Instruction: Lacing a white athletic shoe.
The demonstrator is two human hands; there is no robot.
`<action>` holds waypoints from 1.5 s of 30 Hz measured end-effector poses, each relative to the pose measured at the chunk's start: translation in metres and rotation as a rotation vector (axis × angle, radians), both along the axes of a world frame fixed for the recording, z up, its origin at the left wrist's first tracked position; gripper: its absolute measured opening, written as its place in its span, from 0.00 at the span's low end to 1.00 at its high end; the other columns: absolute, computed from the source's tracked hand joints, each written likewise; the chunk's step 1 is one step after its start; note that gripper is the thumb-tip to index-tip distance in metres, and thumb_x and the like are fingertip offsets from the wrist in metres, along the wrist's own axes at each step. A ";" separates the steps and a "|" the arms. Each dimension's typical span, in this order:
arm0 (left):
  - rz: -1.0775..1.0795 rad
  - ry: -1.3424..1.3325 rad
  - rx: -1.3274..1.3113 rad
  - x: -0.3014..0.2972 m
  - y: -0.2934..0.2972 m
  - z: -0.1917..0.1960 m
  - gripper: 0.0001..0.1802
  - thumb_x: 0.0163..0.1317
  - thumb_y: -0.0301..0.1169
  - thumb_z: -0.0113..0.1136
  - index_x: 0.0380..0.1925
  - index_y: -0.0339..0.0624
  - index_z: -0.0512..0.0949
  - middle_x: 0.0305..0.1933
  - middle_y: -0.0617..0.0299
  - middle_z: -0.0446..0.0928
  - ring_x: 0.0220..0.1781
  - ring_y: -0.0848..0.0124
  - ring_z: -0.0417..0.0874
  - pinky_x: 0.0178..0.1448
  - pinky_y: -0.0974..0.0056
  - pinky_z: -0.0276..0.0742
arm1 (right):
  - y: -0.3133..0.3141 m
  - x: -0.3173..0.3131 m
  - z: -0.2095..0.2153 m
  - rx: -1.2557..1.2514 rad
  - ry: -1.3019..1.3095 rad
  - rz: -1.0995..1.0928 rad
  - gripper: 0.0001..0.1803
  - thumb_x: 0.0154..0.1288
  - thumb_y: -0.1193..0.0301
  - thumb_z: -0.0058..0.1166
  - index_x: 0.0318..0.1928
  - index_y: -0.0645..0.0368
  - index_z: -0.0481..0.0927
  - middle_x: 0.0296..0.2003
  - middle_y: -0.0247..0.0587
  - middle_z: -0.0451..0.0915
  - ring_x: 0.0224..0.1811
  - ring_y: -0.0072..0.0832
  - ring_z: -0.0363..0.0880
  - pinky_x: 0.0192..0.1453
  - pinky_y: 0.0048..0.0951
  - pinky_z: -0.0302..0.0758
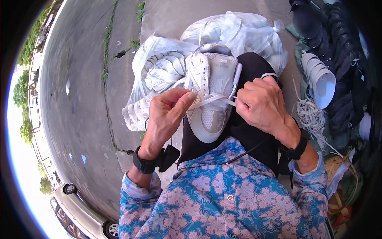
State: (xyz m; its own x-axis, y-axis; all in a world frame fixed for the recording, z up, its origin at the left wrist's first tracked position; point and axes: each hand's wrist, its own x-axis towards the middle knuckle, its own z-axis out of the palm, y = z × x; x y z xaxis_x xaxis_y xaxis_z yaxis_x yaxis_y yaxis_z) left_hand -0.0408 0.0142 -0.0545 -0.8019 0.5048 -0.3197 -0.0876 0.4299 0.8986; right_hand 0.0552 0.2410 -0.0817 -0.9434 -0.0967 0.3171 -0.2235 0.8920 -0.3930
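A white sneaker rests on my lap, its toe pointing toward me. A flat white shoelace crosses over its lower eyelets, with the tongue lying above. My left hand is closed at the shoe's left side, thumb and forefinger pinching one lace end. On the opposite side my right hand is curled into a fist around the other end of the lace. The upper eyelets along the shoe's left edge show as a row of holes.
Clear plastic bags full of white shoe parts sit beyond my knees. At right lie a bundle of white laces, a stack of pale shoe pieces and dark shoe pieces. A car stands on the pavement at left.
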 end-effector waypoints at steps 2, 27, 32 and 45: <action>-0.019 0.010 -0.010 0.000 0.000 -0.001 0.15 0.67 0.36 0.61 0.37 0.32 0.83 0.27 0.69 0.78 0.30 0.83 0.72 0.34 0.73 0.69 | -0.001 0.000 -0.001 -0.002 -0.038 0.015 0.10 0.48 0.73 0.59 0.16 0.55 0.73 0.16 0.34 0.69 0.22 0.33 0.70 0.33 0.36 0.61; -0.277 0.804 -0.233 0.001 0.029 -0.012 0.09 0.63 0.29 0.59 0.28 0.33 0.77 0.20 0.58 0.76 0.23 0.77 0.75 0.28 0.67 0.72 | -0.003 -0.002 0.003 0.049 -0.062 0.080 0.08 0.51 0.71 0.61 0.20 0.55 0.77 0.20 0.35 0.71 0.26 0.32 0.72 0.37 0.37 0.63; -0.121 0.213 -0.054 0.001 0.015 -0.020 0.14 0.68 0.35 0.56 0.31 0.33 0.78 0.22 0.67 0.75 0.26 0.81 0.72 0.28 0.69 0.69 | -0.002 -0.006 0.017 0.010 -0.137 0.066 0.06 0.53 0.70 0.62 0.26 0.56 0.79 0.26 0.35 0.73 0.28 0.33 0.74 0.36 0.36 0.65; -0.102 0.093 0.038 -0.001 0.007 -0.032 0.17 0.69 0.38 0.53 0.27 0.34 0.74 0.17 0.51 0.69 0.19 0.67 0.69 0.26 0.59 0.67 | -0.025 -0.052 0.011 -0.169 -0.055 0.208 0.08 0.54 0.75 0.60 0.36 0.54 0.85 0.36 0.30 0.74 0.43 0.30 0.70 0.54 0.36 0.60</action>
